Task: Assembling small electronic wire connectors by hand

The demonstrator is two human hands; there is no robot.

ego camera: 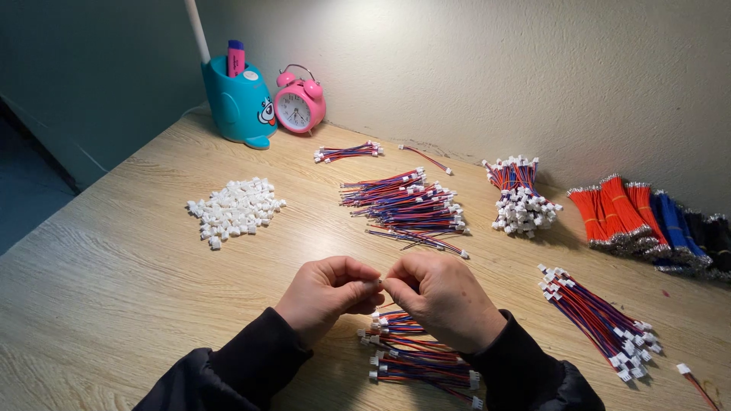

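My left hand (326,293) and my right hand (442,297) meet fingertip to fingertip above the wooden table (114,289). Between the pinched fingers sits a small piece, apparently a white connector on thin wires; most of it is hidden. Directly beneath my hands lies a loose bunch of red-and-blue wire leads with white connectors (415,358). A pile of loose white connector housings (234,209) lies to the far left.
More wire bundles lie at the centre back (411,204), back right (521,194) and right (601,320). Red, blue and black cut wires (647,217) rest by the wall. A teal pen holder (240,103) and a pink alarm clock (299,106) stand at the back.
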